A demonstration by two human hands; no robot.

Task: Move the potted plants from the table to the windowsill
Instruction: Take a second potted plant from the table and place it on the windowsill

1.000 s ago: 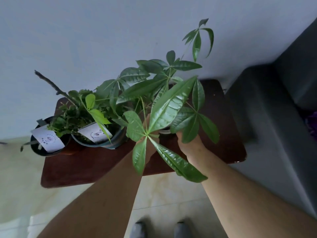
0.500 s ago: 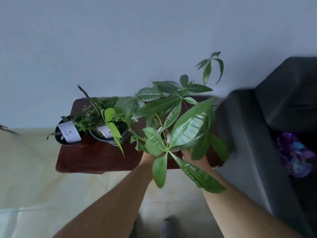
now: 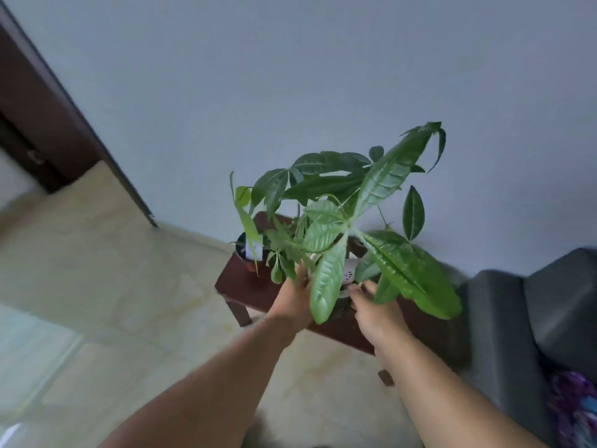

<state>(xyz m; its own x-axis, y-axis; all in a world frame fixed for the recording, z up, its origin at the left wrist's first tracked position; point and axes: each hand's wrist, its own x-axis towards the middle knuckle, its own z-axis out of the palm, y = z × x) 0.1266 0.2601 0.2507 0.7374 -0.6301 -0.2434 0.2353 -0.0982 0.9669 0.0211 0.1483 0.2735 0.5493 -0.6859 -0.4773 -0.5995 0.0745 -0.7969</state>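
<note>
Both forearms reach forward from 6 o'clock. Left hand and right hand flank large-leaved plant's pot, mostly leaf-hidden; whether fingers clasp it, cannot tell. Pot appears just above or on dark table, frame centre.

Step, judged: first plant being picked up. Next: steady lift, clear neighbours, carry to windowsill, which is not in view.

Count: two other pots glimpsed; small labelled pot at 11 o'clock of hands, another behind leaves. Grey sofa at 3 o'clock.
</note>
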